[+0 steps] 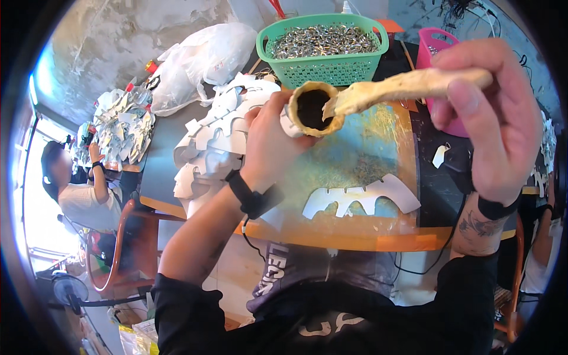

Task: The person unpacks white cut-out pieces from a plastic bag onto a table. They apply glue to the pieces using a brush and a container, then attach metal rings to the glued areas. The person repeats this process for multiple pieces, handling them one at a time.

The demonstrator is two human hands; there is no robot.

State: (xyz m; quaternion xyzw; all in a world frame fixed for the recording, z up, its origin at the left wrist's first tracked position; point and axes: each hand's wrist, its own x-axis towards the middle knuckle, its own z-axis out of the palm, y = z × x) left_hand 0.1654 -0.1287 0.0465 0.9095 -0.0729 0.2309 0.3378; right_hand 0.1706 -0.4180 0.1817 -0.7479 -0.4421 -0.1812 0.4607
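Note:
My left hand (269,142) is wrapped round a jar (293,109) tilted so its dark mouth faces me. Yellow dried crust, like glue, covers its rim. Between the thumb and fingers of my right hand (497,124) is a glue brush (402,87), thickly caked in the same yellow crust. Its tip dips into the jar's mouth; the bristles cannot be made out. Below the jar, on the stained board (390,142), lies a curved white piece with notches (370,195). Overlapping white cut pieces (204,145) are spread beside my left forearm.
A green basket (325,74) of small metal parts stands at the back, near a plastic bag (207,56). A pink basket (423,56) is partly behind my right hand. A small white tag-like piece (440,155) lies on the right. Another person (89,201) sits at far left beside piled pieces (123,127).

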